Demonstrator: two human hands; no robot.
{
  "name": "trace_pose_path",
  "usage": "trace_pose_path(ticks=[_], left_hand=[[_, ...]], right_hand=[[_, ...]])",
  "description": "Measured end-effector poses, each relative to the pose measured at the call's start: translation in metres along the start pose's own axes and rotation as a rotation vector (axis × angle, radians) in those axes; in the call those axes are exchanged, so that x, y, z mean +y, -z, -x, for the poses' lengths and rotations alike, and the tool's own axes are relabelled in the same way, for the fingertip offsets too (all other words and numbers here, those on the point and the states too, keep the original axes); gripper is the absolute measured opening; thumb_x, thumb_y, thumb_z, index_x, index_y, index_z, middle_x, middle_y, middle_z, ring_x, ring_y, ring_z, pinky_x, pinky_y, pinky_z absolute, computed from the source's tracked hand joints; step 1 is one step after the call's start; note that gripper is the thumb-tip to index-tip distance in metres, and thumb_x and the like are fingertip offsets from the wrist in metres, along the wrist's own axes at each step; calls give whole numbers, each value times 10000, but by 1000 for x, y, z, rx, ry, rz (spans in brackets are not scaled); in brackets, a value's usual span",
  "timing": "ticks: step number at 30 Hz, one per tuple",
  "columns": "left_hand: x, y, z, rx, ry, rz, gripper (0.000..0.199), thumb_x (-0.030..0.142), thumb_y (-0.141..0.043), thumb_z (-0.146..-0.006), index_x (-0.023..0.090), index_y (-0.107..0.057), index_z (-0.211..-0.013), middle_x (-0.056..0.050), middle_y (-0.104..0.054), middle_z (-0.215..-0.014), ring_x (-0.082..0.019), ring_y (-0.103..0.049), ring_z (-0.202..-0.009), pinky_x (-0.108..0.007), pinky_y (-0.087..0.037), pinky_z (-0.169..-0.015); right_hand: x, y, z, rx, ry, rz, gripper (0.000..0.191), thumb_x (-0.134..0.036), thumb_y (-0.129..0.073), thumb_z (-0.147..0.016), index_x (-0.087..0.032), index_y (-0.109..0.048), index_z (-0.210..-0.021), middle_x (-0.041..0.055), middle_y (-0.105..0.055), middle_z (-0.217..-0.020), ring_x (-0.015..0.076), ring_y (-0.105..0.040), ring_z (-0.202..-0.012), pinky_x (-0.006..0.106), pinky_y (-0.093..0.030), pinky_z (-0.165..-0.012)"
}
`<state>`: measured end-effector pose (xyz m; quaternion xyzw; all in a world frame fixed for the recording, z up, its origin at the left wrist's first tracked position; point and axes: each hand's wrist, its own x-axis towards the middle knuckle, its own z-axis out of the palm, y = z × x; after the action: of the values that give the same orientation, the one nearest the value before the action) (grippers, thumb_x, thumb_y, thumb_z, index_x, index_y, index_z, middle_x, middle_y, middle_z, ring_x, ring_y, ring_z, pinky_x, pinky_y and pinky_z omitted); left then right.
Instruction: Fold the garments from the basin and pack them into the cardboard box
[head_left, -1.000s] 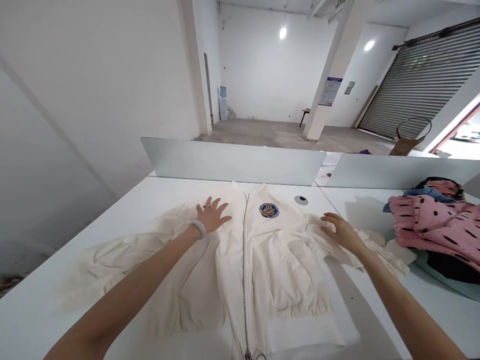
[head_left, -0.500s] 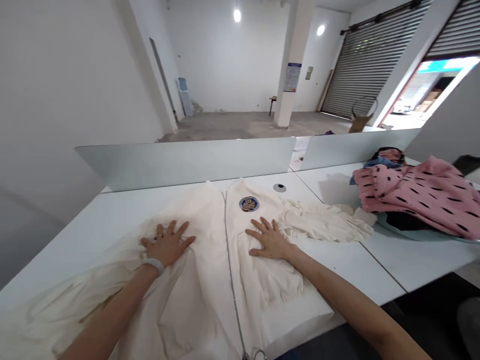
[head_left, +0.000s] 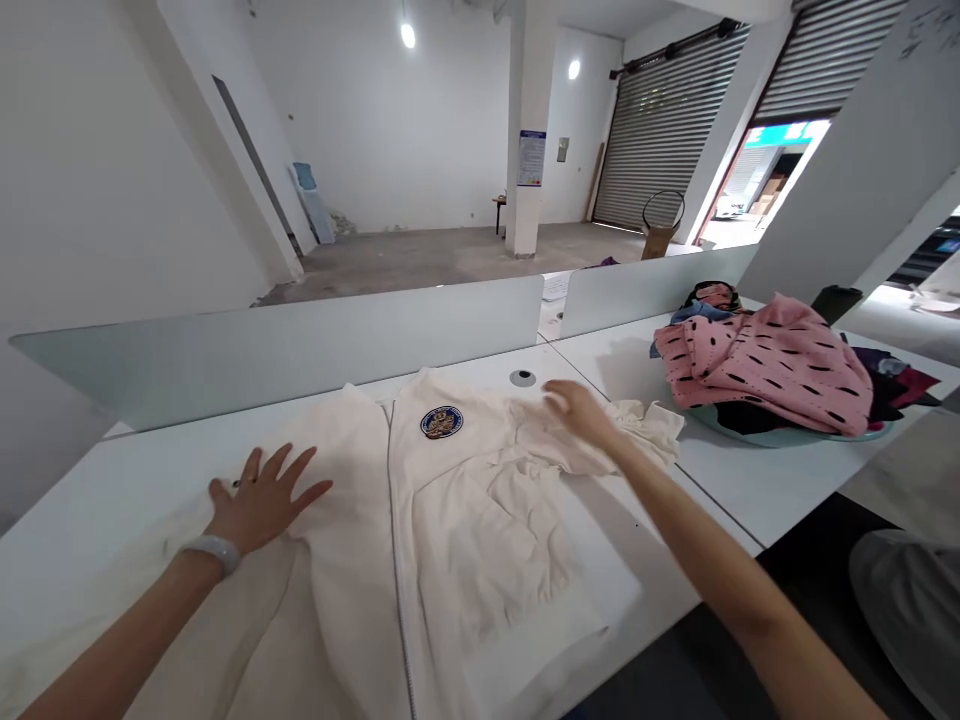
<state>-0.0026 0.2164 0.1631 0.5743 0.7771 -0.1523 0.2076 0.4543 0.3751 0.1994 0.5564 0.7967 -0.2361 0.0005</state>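
A cream zip-front jacket (head_left: 352,560) lies spread over the white table, with a round blue and gold patch (head_left: 442,422) on its chest. My left hand (head_left: 259,500), wearing a ring and a pale bracelet, rests on the jacket's left side with fingers spread. Over the sleeve on the right (head_left: 645,425) is my right hand (head_left: 581,408), its fingers bent and blurred; whether they touch or grip the fabric is unclear. The jacket's zip (head_left: 397,580) runs down the middle, its lower end out of frame.
A light blue basin (head_left: 757,432) heaped with clothes, a pink black-spotted garment (head_left: 765,365) on top, stands on the table at right. A frosted divider (head_left: 300,345) runs along the far edge. Near it is a round cable hole (head_left: 523,378). A grey seat (head_left: 907,600) shows at lower right.
My right hand has lifted from the jacket's chest and moved up and right over the sleeve. My left hand stays spread on the fabric. The camera view has turned right.
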Motion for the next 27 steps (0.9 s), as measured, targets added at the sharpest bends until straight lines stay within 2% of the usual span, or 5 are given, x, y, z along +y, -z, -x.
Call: trace_pose_path(ticks=[4,7,13,18,27], left_hand=[[60,26,-40,-17,-232,-92,683,657,-202,-896,289,-338,-1455,-48,-220,-1559,-353,-101,-1430,-628,-169,-1066],[113,36,-61,-78,-337,-76,627,591,-233,-927,283,-297,-1469,-43,-186,-1569,-330,-59,-1441,-635,-155,-1073],[192,32,-108,-147,-521,-47,517,441,-271,-967,243,-344,-1438,-77,-245,-1549,-300,-112,-1437,-571,-226,-1077],[235,21,-153,-135,-599,-22,434,300,-275,-976,224,-405,-1383,-93,-346,-1499,-263,-208,-1405,-515,-276,-1068],[238,-19,-182,-101,-460,-35,332,225,-369,-938,229,-548,-1217,-139,-539,-1293,-308,-408,-1255,-661,-175,-1032]], right_hand=[[106,64,19,30,-369,136,383,-227,-389,-893,-107,-647,-1149,149,-666,-1129,251,-608,-1064,344,-436,-923],[147,76,46,23,-433,202,381,-244,-394,-896,-99,-646,-1143,147,-675,-1106,249,-614,-1048,315,-436,-894],[171,57,39,-221,-415,289,372,-254,-349,-919,-143,-668,-1077,134,-671,-1115,222,-610,-1030,282,-429,-856],[185,54,18,-411,-388,254,314,-158,-646,-661,-162,-704,-969,68,-716,-944,166,-645,-778,226,-465,-685],[196,45,-14,-201,-445,394,401,-137,-452,-768,-72,-645,-1114,170,-667,-1087,239,-606,-1009,285,-430,-842]])
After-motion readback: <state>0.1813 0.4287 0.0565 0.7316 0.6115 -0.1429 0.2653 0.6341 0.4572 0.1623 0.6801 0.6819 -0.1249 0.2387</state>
